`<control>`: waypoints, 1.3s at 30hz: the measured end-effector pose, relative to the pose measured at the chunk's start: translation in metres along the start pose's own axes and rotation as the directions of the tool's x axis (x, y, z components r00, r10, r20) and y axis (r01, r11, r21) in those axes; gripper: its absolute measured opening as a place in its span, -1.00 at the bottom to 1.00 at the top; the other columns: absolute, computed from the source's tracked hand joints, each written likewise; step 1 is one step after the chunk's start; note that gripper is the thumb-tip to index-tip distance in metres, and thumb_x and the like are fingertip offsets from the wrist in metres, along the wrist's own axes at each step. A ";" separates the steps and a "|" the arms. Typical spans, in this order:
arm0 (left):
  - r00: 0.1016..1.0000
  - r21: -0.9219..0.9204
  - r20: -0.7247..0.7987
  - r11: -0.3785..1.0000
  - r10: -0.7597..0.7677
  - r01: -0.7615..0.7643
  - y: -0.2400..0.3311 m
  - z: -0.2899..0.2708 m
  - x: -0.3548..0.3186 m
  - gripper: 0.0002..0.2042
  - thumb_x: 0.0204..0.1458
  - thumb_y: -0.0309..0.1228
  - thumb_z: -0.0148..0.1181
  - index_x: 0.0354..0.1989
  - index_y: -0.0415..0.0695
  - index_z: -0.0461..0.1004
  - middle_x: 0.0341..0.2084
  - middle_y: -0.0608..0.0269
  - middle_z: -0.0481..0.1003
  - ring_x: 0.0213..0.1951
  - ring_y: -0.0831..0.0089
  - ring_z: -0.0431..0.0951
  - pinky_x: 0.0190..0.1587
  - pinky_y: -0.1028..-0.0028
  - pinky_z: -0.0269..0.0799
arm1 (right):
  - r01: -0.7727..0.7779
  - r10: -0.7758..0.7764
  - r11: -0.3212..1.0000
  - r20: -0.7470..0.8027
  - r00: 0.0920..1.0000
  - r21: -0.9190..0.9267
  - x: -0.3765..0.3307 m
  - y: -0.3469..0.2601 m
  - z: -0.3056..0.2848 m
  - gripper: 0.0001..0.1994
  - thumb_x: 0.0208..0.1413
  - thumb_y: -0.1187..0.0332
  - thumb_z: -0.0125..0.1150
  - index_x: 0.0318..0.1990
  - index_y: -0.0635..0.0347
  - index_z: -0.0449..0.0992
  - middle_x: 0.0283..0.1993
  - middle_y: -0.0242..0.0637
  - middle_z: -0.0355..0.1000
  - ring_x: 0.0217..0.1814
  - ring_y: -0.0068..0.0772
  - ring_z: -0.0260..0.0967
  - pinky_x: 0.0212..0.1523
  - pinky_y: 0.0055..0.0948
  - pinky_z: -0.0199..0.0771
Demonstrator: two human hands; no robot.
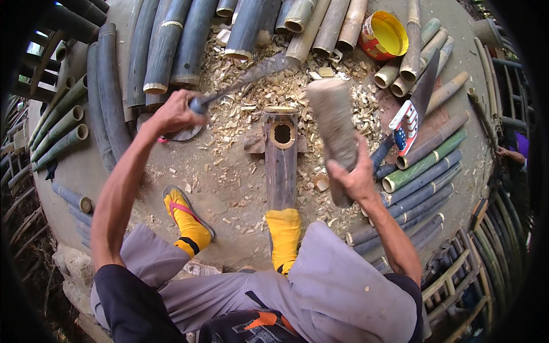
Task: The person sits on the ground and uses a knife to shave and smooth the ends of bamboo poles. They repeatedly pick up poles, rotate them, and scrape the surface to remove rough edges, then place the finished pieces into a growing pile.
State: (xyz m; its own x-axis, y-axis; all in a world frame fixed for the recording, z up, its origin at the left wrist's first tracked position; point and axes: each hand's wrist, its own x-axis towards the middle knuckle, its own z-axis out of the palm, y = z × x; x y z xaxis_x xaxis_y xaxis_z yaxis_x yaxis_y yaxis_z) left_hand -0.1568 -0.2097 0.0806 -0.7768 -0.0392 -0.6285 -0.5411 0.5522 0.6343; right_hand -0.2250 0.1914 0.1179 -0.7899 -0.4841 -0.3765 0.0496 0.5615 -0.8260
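Note:
My left hand [182,111] is closed around the blue handle of a long-bladed machete [247,79]. Motion smears the blade, which points away to the right above the wood chips. In my right hand [355,174] is a thick wooden club [333,126], tilted and also blurred. Between the two hands lies a dark bamboo tube [280,186] with a roughly round hole cut near its far end. That end rests on a short wooden block [254,143]. My foot in a yellow sock [283,231] is against the tube's near end. Neither tool touches the tube.
Bamboo chips [240,123] cover the ground. Dark bamboo poles [167,48] lie at the far side, and shorter bamboo pieces [426,168] at the right. A handsaw [424,86] stands among them, near a yellow-lined bucket [383,35]. Part of another person [512,154] shows at far right.

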 end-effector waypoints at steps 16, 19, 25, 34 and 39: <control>0.994 0.418 -0.063 0.907 0.087 -0.053 -0.049 0.034 -0.005 -0.60 -0.38 -0.29 0.27 -0.36 -0.34 0.53 -0.55 -0.25 0.49 -0.37 -0.05 0.55 -0.24 0.22 0.47 | 0.240 -0.240 0.970 0.011 0.971 -0.038 0.015 -0.018 -0.002 -0.10 -0.09 0.21 0.31 0.40 -0.05 -0.11 0.22 0.05 0.22 0.14 -0.07 0.33 0.12 -0.24 0.36; 1.000 0.470 0.008 0.882 0.015 -0.017 -0.033 0.033 0.001 -0.60 -0.38 -0.29 0.27 -0.38 -0.37 0.51 -0.56 -0.25 0.48 -0.37 -0.06 0.55 -0.25 0.22 0.47 | 0.225 -0.127 0.873 0.246 0.961 -0.432 0.030 -0.021 -0.002 -0.12 -0.09 0.22 0.29 0.39 -0.10 -0.08 0.09 0.05 0.34 0.04 -0.05 0.36 0.11 -0.20 0.34; 0.997 0.443 0.072 0.896 -0.001 -0.031 -0.035 0.027 -0.001 -0.49 -0.42 -0.32 0.25 -0.22 -0.41 0.51 -0.66 -0.18 0.46 -0.51 0.06 0.54 -0.34 0.29 0.45 | 0.297 -0.187 0.889 0.314 0.931 -0.349 0.050 -0.059 -0.007 -0.15 -0.11 0.31 0.28 0.38 -0.16 -0.02 0.05 0.03 0.37 -0.03 -0.09 0.39 0.04 -0.24 0.38; 0.985 0.435 0.160 0.900 -0.057 -0.019 -0.032 0.026 0.006 -0.54 -0.39 -0.30 0.26 -0.31 -0.41 0.51 -0.67 -0.18 0.44 -0.49 0.05 0.54 -0.34 0.25 0.44 | 0.346 0.012 0.743 0.529 0.848 -0.572 0.080 -0.071 0.002 -0.19 -0.06 0.14 0.28 0.37 -0.22 0.00 -0.21 -0.06 0.40 -0.18 -0.09 0.44 -0.12 -0.19 0.51; 0.993 0.419 0.117 0.907 -0.020 -0.031 -0.041 0.029 0.000 -0.59 -0.39 -0.31 0.26 -0.37 -0.41 0.51 -0.71 -0.15 0.43 -0.52 0.05 0.53 -0.35 0.26 0.44 | 0.595 -0.583 0.799 0.139 0.801 -0.079 0.077 -0.086 0.011 -0.19 -0.04 0.13 0.22 0.38 -0.23 -0.06 -0.13 0.09 0.40 -0.27 -0.10 0.49 -0.25 -0.24 0.57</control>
State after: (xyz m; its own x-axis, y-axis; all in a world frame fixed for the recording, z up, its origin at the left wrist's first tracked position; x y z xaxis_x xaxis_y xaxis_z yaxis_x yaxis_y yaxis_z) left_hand -0.1249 -0.2085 0.0418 -0.7226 0.0473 -0.6896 -0.3320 0.8513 0.4063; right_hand -0.2835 0.0985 0.1552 -0.5762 -0.8082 0.1213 -0.4790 0.2137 -0.8514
